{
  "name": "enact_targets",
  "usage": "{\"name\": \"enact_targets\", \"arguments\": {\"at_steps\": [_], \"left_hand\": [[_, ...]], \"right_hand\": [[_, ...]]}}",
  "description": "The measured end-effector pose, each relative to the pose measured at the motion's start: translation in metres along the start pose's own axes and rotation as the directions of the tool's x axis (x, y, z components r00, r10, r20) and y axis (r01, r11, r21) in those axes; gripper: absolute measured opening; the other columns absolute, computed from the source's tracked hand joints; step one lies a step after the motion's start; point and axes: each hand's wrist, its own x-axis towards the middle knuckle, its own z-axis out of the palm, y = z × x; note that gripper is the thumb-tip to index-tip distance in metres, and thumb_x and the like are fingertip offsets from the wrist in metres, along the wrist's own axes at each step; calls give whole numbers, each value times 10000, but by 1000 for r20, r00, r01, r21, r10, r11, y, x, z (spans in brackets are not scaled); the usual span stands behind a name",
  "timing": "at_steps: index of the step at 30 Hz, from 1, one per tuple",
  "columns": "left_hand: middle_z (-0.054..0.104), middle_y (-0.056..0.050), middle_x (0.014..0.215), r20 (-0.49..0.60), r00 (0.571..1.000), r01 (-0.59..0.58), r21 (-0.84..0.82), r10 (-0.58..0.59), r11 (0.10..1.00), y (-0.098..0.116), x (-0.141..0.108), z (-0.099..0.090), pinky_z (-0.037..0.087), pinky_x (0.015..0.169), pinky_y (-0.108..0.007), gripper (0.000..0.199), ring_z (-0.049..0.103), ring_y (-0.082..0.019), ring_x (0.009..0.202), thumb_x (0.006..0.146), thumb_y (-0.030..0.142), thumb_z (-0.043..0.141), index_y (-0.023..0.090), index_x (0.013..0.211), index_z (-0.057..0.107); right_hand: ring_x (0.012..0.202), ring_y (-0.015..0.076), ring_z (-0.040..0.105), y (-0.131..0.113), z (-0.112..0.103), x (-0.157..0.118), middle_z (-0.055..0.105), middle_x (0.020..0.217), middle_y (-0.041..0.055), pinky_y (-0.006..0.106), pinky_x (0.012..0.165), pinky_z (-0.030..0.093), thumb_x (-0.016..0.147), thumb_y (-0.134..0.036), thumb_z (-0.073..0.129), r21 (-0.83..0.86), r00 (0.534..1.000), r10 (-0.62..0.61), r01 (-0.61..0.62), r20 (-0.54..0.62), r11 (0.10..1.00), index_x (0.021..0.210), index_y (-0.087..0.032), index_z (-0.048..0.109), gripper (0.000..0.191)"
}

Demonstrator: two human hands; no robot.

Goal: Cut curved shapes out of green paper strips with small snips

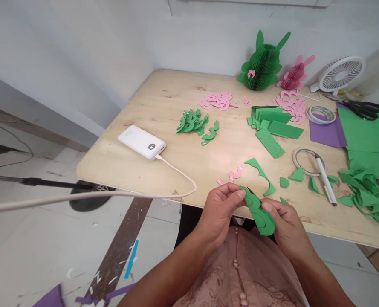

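Pink pieces (236, 175), perhaps taped, lie near the held green paper (260, 216).

Green paper (258, 213), pink cutouts (220, 101), white fan (341, 76)

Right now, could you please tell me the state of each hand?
Left hand: closed, pinching the green paper piece.
Right hand: closed, apparently on a dark cutting tool, mostly hidden.

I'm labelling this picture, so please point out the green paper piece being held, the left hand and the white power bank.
Green paper piece (260, 216): head view, middle of its face.
Left hand (217, 209): head view, back of the hand.
White power bank (138, 140): head view, middle of its top.
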Motion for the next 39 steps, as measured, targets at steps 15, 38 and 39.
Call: {"name": "enact_targets", "arguments": {"at_steps": [15, 38, 39], "left_hand": [[642, 3, 654, -13, 1000, -11, 30, 12, 999, -2, 0, -1, 431, 629, -218, 236, 549, -87, 601, 641, 254, 822, 139, 676, 618], [600, 15, 572, -19, 997, -67, 273, 75, 960, -8, 3, -6, 425, 622, -213, 183, 524, -88, 566, 676, 260, 769, 142, 643, 634], [597, 16, 566, -15, 998, -59, 260, 65, 964, -8, 3, -6, 425, 619, -215, 189, 521, -88, 560, 676, 266, 770, 144, 641, 629]], "right_hand": [[519, 149, 465, 4, 0, -3, 531, 551, -4, 263, 522, 417, 883, -513, 554, 107, 997, 67, -63, -40, 992, 692, -182, 676, 401], [592, 138, 484, -6, 4, 0, 551, 634, -4, 232, 531, 397, 769, -381, 710, 8, 987, 86, -85, -136, 996, 699, -179, 663, 219], [617, 153, 511, -5, 3, 0, 572, 653, 7, 240, 550, 419, 780, -408, 699, 28, 990, 75, -72, -120, 997, 719, -182, 672, 236]]}}
